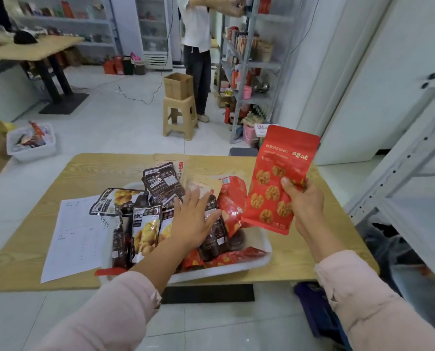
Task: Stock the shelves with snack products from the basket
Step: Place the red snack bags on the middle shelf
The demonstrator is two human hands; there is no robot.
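Right hand: the right hand [303, 201] is clamped on a red walnut-printed foil pouch [279, 178], thumb on the front near the lower right edge, lifted upright at about two o'clock from the basket.
Left hand: the left hand [193, 219] is spread flat, fingers apart, over the heap. I cannot tell whether it presses on the packets or only hovers.
Slip risk: the pouch is pinched low and at one side, so I'd expect it to tilt or slide out if swung quickly towards the grey metal shelving [413, 153] at three o'clock.
Spill risk: the shallow white plastic basket [259, 259] is piled above its rim. A sweep of the flat hand could push packets onto the wooden table [338, 249] or shift the white printed sheet [74, 236] at nine o'clock.
Basket contents: dark chestnut packets [160, 183] at twelve o'clock, yellow-fronted packets [145, 229] at nine, more red walnut packets [232, 196] at three and along the near edge.
Floor bin: a white plastic bin [31, 145] at ten o'clock holds mixed packets, too blurred to name.
Box: an open brown cardboard box [178, 86] sits on a beige plastic stool [179, 115] at twelve o'clock, with its contents hidden.
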